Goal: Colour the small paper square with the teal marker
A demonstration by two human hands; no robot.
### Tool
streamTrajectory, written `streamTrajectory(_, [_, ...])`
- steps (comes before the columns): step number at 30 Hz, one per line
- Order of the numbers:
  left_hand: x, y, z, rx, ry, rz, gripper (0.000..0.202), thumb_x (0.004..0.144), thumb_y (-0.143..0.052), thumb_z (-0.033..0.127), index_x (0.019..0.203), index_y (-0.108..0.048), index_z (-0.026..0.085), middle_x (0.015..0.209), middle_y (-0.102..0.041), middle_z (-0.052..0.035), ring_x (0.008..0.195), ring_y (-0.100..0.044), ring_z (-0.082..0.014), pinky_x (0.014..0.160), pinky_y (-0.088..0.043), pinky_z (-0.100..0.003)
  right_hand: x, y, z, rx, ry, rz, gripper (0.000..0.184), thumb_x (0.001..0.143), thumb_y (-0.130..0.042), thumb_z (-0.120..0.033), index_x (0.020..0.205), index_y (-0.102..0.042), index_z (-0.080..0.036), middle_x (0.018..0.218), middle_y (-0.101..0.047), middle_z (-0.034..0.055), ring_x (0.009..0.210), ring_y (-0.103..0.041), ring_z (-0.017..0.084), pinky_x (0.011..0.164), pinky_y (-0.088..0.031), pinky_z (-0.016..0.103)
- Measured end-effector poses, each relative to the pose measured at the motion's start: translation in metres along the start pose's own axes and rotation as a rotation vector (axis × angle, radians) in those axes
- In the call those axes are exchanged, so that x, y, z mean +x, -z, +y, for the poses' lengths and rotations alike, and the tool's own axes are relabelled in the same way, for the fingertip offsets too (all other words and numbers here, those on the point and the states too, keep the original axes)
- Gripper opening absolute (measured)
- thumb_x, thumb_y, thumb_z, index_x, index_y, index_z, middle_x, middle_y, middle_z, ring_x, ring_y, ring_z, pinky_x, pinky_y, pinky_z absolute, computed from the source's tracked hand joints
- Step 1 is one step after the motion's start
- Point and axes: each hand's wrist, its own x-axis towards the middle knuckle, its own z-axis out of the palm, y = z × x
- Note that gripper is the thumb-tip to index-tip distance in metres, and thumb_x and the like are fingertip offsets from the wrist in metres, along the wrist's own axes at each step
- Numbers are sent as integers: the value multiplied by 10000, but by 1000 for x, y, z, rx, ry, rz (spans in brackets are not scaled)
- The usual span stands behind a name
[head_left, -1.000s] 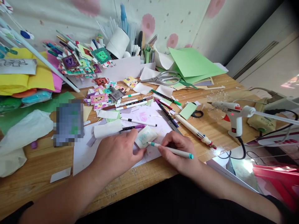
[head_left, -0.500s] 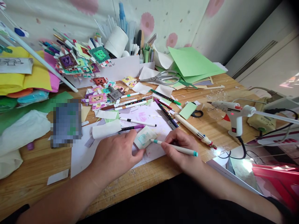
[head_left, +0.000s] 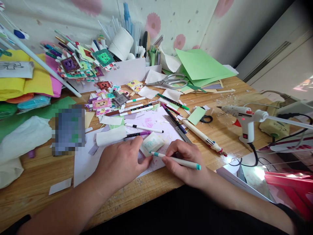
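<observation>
My left hand point(head_left: 121, 164) rests on a white sheet of paper point(head_left: 84, 161) and pins a small white square piece point(head_left: 152, 143) with teal colouring between thumb and fingers. My right hand point(head_left: 187, 161) grips a teal marker pen point(head_left: 177, 160), with its tip at the lower edge of the small piece. Both hands sit near the front edge of the wooden desk point(head_left: 36, 189). Just beyond the piece lie a purple marker point(head_left: 138, 133) and a white pen point(head_left: 144, 128).
A hot glue gun point(head_left: 242, 119) stands at the right with cables behind it. Scissors point(head_left: 168, 81), green paper point(head_left: 200, 67), several markers, a metal ruler point(head_left: 177, 129), coloured paper squares point(head_left: 102, 102), a white box of pens point(head_left: 127, 70) and stacked coloured paper point(head_left: 26, 81) crowd the desk.
My right hand drew the marker slightly right and up, then back left and down to the lower edge of the small piece. My left hand stayed put.
</observation>
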Motion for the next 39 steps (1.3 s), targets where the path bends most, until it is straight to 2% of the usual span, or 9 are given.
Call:
streamTrajectory(7, [-2, -1, -1, -9, -16, 20, 347, 820, -516, 483, 1032, -593, 219, 716, -710, -34, 670, -694, -281, 507, -383, -335, 0, -2, -1, 1, 12, -18, 166, 793, -631, -173, 671, -522, -200, 548, -525, -51, 454, -447, 78, 446, -341, 194])
streamTrajectory(14, [-2, -5, -2, -28, -38, 63, 454, 814, -542, 502, 1180, -552, 232, 725, -714, -25, 657, -693, -276, 508, -390, -333, 2, -6, 3, 12, -45, -64, 116, 820, -659, -207, 743, -575, -185, 616, -588, -25, 503, -501, 87, 481, -382, 196])
streamTrajectory(23, [-3, -1, -1, -42, -5, -10, 407, 820, -523, 493, 1119, -567, 221, 794, -732, -35, 713, -699, -284, 515, -388, -331, 1, -6, 1, 15, -59, -40, 134, 815, -649, -211, 716, -562, -189, 595, -574, -26, 484, -489, 91, 479, -384, 208])
streamTrajectory(26, [-2, -2, -1, -47, -14, -3, 422, 831, -503, 506, 1140, -554, 224, 807, -733, -38, 723, -700, -286, 524, -396, -334, 2, -9, 3, -2, -52, -67, 118, 819, -672, -221, 754, -579, -188, 624, -589, -25, 510, -507, 92, 494, -392, 204])
streamTrajectory(31, [-2, -4, -1, -35, -10, -2, 381, 832, -491, 515, 1053, -573, 215, 797, -725, -42, 711, -696, -293, 516, -402, -348, 3, -11, 4, -34, -50, -85, 107, 827, -672, -230, 779, -586, -187, 656, -604, -22, 538, -523, 92, 513, -402, 201])
streamTrajectory(35, [-3, -5, -1, -27, -10, 11, 359, 824, -505, 518, 1015, -568, 220, 763, -717, -35, 684, -692, -286, 498, -389, -340, 2, -8, 2, -27, -42, -62, 128, 813, -656, -198, 724, -565, -192, 610, -586, -28, 517, -514, 94, 502, -398, 207])
streamTrajectory(39, [-4, -3, -2, -27, -15, 11, 343, 830, -494, 526, 969, -560, 219, 765, -719, -38, 678, -690, -279, 494, -376, -333, 3, -9, 1, -16, -53, -42, 128, 821, -656, -227, 737, -564, -197, 618, -595, -18, 519, -520, 103, 486, -400, 214])
